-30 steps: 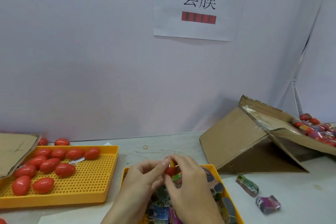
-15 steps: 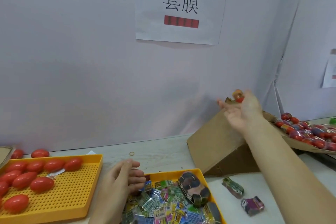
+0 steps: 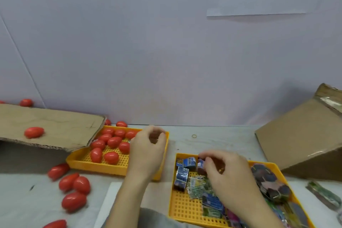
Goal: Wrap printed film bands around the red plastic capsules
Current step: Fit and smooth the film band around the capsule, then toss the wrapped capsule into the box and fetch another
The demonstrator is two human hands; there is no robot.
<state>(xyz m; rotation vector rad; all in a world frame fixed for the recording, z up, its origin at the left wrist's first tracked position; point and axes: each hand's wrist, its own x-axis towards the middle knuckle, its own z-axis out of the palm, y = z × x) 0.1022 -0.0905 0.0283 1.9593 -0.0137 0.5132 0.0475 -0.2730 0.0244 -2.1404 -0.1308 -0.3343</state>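
Two perforated yellow plastic trays are seen on the table: the left tray holds about ten glossy, egg-shaped red capsules, the right tray a heap of crinkled printed film bands. Five more capsules lie loose on the table at left, and one rests on a cardboard flap. The left hand hovers over the left tray, fingers loosely curled, holding nothing. A blue band is pinched by the right hand
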